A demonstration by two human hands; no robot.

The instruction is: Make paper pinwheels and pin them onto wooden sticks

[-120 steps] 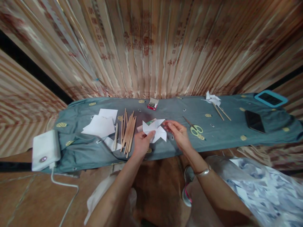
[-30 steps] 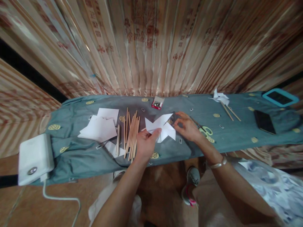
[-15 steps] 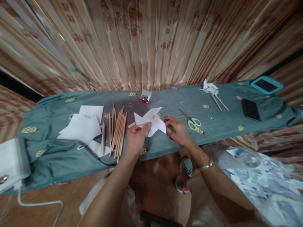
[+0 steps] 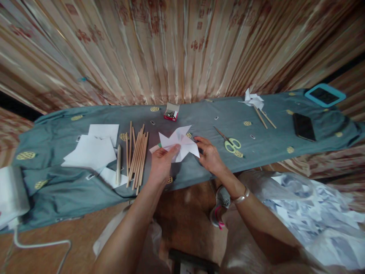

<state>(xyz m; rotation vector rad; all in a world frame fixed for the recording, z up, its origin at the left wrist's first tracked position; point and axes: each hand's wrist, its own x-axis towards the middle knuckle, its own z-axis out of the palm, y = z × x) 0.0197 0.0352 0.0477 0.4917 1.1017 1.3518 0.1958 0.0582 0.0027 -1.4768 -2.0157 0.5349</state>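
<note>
My left hand pinches a white folded paper pinwheel by its lower left part, thumb on top, just above the grey-green cloth. My right hand rests on the cloth at the pinwheel's right edge, fingers curled down and pressed together; whatever they hold is too small to name. A bundle of wooden sticks lies left of my left hand. Green-handled scissors lie right of my right hand.
White paper sheets lie at the left. A small red box of staples sits at the back. A finished pinwheel on sticks, a black phone and a blue-framed device lie at the right. A curtain hangs behind. A white device sits at the left end.
My right hand has drawn back from the far side of the cloth to the pinwheel's right edge. The left hand keeps its hold on the pinwheel. The view has shifted.
</note>
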